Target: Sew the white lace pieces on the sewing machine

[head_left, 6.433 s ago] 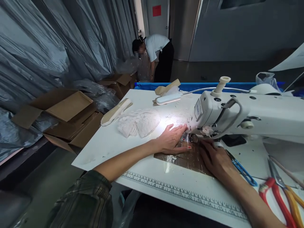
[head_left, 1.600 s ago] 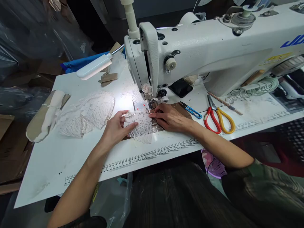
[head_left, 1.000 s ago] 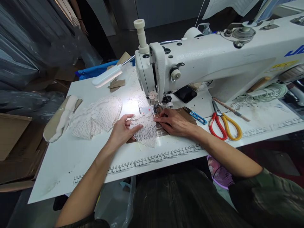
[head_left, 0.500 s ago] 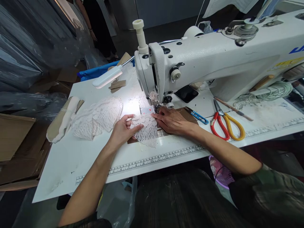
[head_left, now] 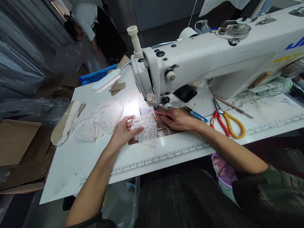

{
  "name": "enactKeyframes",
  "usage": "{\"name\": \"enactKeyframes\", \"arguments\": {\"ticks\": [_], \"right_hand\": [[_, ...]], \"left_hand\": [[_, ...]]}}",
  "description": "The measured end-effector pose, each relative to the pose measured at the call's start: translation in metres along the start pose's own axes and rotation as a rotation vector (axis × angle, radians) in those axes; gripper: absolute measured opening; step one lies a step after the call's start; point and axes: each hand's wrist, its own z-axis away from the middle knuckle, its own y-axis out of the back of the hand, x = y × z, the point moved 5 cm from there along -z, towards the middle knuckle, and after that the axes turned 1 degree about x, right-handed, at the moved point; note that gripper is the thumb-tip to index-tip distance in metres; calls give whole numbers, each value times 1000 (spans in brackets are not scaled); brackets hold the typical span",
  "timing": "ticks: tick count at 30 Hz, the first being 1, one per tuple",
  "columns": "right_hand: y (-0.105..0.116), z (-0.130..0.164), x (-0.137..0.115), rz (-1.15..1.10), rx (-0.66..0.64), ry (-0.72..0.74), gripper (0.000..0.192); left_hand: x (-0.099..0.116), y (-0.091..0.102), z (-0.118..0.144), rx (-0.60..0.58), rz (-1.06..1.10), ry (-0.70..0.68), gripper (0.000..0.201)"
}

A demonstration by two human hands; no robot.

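Observation:
A small piece of pale lace (head_left: 147, 131) lies on the sewing table by the needle of a white sewing machine (head_left: 209, 60). My left hand (head_left: 122, 131) pinches its left side, thumb on top and fingers beneath. At the other side, my right hand (head_left: 178, 119) rests on the machine bed with its index finger stretched toward the presser foot. Nothing shows in its fingers, which are apart from each other. A heap of pale lace (head_left: 99, 120) sits left of my left hand.
Blue thread snips (head_left: 199, 116) and red-and-yellow-handled scissors (head_left: 234, 126) lie to the right. A dark phone-like slab (head_left: 185, 93) is under the machine arm. A lamp (head_left: 106, 80) hangs over the table's far left part; a tied fabric roll (head_left: 65, 125) lies left. Another person bends behind.
My right hand has shifted off the lace's right edge, its index finger now nearer the presser foot. The left hand keeps its hold. The person behind has bent down into view.

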Motion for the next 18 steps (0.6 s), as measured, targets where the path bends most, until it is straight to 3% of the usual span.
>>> {"name": "enactKeyframes", "arguments": {"ticks": [4,9,18], "right_hand": [[11,9,8,-37,61,-24,38],[8,14,7,-9,119,-15,36],[-5,19,-9,105,66,109,36]], "left_hand": [[1,0,-2,6,9,8,84],[8,-1,2,44,13,38,84],[6,-2,2,75,11,6,79]]}}
